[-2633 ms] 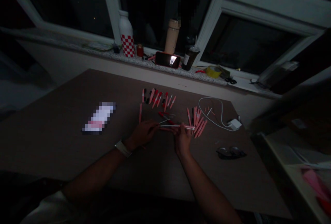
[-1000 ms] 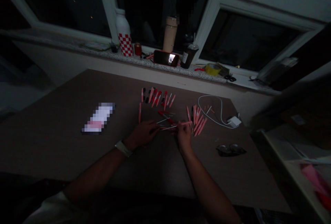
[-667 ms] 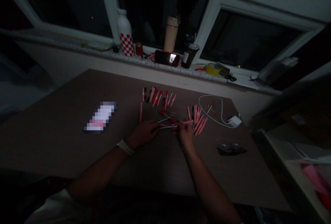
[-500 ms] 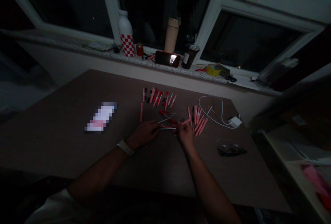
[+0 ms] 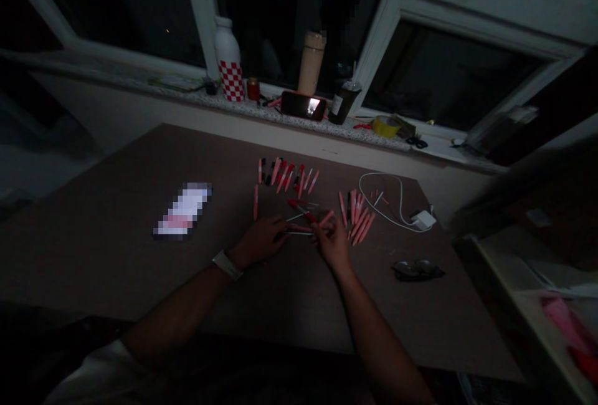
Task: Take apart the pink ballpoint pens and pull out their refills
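Observation:
My left hand is closed, its fingertips pinching the left end of a slim pen part. That pinkish pen part spans the gap to my right hand, beside a thin white pen refill. My right hand's fingers are bent around the right ends of these parts, and a pink pen barrel slants up out of them. Just beyond the fingers lies a red pen with thin refills around it. Dim light hides the exact finger contacts.
Several pink, red and black pens lie farther back, with another bunch of pink pens at right. A white charger with cable and glasses lie farther right. At left is a phone. Bottles line the windowsill.
The pink barrel at my right hand has tilted to point more up and away, and that hand has shifted slightly left. My left hand stays nearly where it was.

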`<state>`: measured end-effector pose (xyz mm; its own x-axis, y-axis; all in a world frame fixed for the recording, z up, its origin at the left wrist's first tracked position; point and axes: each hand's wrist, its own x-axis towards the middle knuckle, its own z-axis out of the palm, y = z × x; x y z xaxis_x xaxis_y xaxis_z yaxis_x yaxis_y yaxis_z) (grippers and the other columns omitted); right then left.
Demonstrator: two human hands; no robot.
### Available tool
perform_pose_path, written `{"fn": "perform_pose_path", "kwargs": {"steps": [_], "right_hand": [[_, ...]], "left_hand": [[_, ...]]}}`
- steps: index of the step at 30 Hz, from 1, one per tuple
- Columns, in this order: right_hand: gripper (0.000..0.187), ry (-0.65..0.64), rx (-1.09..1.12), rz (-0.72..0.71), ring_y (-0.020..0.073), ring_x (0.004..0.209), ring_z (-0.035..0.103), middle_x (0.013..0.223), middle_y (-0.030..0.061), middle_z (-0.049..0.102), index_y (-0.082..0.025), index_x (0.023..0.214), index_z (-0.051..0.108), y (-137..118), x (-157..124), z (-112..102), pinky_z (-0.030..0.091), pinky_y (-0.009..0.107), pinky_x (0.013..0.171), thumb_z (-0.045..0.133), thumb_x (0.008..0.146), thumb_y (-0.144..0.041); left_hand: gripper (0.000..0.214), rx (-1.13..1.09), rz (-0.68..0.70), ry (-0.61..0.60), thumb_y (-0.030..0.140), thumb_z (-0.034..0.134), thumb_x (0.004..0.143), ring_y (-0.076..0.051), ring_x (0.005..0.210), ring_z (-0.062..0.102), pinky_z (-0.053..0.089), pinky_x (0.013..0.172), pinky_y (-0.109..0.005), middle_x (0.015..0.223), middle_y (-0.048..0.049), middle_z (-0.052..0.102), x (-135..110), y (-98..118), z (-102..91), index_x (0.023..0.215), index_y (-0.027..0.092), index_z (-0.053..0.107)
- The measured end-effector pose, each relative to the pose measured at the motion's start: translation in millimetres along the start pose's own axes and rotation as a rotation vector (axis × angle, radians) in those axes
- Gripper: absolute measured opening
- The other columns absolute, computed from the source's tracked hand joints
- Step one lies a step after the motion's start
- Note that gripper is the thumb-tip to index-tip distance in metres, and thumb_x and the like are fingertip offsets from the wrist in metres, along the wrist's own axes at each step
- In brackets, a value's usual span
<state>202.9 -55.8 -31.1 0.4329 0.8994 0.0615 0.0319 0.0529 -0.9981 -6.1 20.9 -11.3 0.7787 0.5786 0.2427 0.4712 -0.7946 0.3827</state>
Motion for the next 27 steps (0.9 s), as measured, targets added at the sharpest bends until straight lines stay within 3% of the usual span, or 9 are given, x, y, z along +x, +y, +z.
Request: {"fn": "perform_pose_path", "kwargs": {"steps": [2, 4, 9, 14, 20, 27], "right_hand": [[0.087, 0.017, 0.023, -0.045, 0.0143, 0.051, 0.064, 0.075, -0.0040, 0.067, -0.023, 0.148, 0.026, -2.3, -2.9, 1.0, 0.051, 0.024, 0.045, 0.074, 0.078, -0.043], [0.090, 0.000, 0.017, -0.081, 0.0151, 0.053, 0.066, 0.074, -0.0047, 0.067, -0.025, 0.151, 0.017, -4.7, -5.2, 1.4, 0.053, 0.025, 0.049, 0.071, 0.081, -0.040], [0.061, -0.022, -0.013, -0.082, 0.0165, 0.054, 0.068, 0.073, -0.0025, 0.069, -0.022, 0.133, 0.037, -5.7, -7.1, 2.8, 0.053, 0.025, 0.049, 0.069, 0.083, -0.038], [0.046, 0.001, 0.026, -0.075, 0.0166, 0.056, 0.068, 0.071, -0.0036, 0.069, -0.023, 0.115, 0.039, -0.9, -6.2, 6.0, 0.053, 0.025, 0.051, 0.070, 0.083, -0.037], [0.036, 0.119, -0.030, -0.134, 0.0180, 0.064, 0.071, 0.072, -0.0014, 0.069, -0.023, 0.099, 0.043, -1.8, -2.6, 2.1, 0.054, 0.027, 0.056, 0.070, 0.082, -0.040], [0.041, 0.169, -0.068, -0.093, 0.0191, 0.064, 0.069, 0.072, -0.0006, 0.068, -0.021, 0.105, 0.045, -3.4, 0.1, -0.3, 0.053, 0.028, 0.055, 0.067, 0.082, -0.047]], "left_hand": [[0.024, 0.000, 0.006, 0.001, 0.025, 0.055, 0.095, -0.020, 0.095, 0.061, 0.049, 0.082, -0.032, 0.106, -0.0072, 0.061, -0.1, 1.0, -0.4, 0.117, 0.020, 0.064], [0.024, 0.005, 0.002, 0.008, 0.025, 0.055, 0.095, -0.020, 0.093, 0.060, 0.049, 0.080, -0.032, 0.106, -0.0073, 0.061, -0.4, 2.2, -1.0, 0.116, 0.020, 0.063], [0.023, -0.002, 0.014, 0.012, 0.026, 0.052, 0.096, -0.021, 0.093, 0.060, 0.049, 0.080, -0.032, 0.105, -0.0083, 0.061, 0.0, 4.3, -3.1, 0.115, 0.017, 0.063], [0.029, -0.044, 0.034, 0.045, 0.027, 0.044, 0.100, -0.020, 0.093, 0.058, 0.049, 0.083, -0.033, 0.106, -0.0093, 0.057, 0.5, 7.0, -5.7, 0.123, 0.018, 0.061], [0.028, -0.060, 0.045, 0.052, 0.024, 0.049, 0.097, -0.020, 0.096, 0.058, 0.050, 0.085, -0.034, 0.110, -0.0092, 0.055, 0.4, 5.5, -4.3, 0.122, 0.019, 0.060], [0.013, -0.046, -0.032, 0.053, 0.024, 0.057, 0.093, -0.021, 0.095, 0.059, 0.050, 0.084, -0.035, 0.105, -0.0075, 0.056, 0.1, -2.1, -2.9, 0.104, 0.018, 0.062]]}}
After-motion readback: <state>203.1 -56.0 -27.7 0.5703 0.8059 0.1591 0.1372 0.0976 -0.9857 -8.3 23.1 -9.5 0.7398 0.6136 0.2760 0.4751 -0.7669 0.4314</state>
